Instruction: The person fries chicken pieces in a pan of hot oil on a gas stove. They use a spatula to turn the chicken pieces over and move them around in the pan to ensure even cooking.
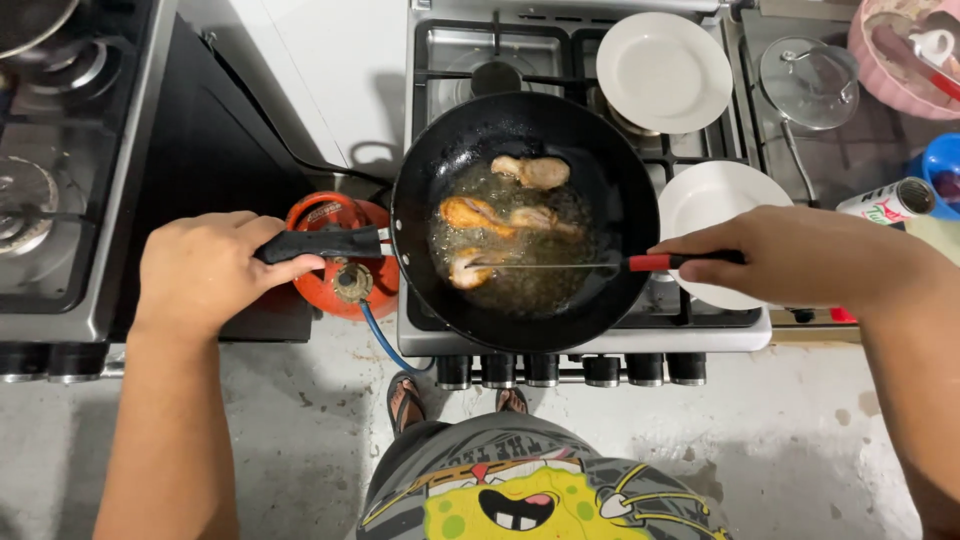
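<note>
Both hands, left (pixel 205 270) and right (pixel 790 252), are closed in grips, forearms extended.

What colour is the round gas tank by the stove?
The gas tank is orange-red, seen in the head view.

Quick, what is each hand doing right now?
Left hand: closed around the black pan handle.
Right hand: closed on the red-handled utensil, its thin metal end reaching the chicken.
</note>
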